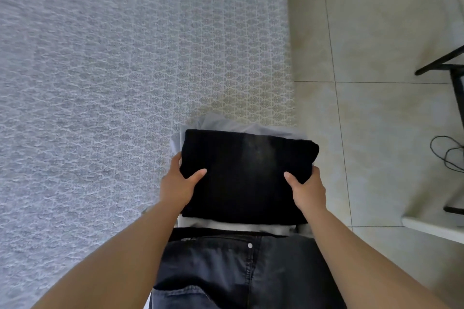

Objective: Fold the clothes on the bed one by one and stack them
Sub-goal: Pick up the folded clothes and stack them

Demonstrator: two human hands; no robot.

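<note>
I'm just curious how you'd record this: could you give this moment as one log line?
left hand: holds black folded garment | right hand: holds same | garment: atop light grey clothes | place: bed corner

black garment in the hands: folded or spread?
Folded: the black fabric garment is a compact rectangle, gripped at its sides by left hand and right hand.

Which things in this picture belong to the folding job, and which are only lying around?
Belong to the job:
- folded black garment, on top of the stack
- light grey clothes under it
- left hand and right hand, both holding the stack's sides
- bed

Only lying around:
- black cable on the tiled floor
- dark furniture frame
</note>
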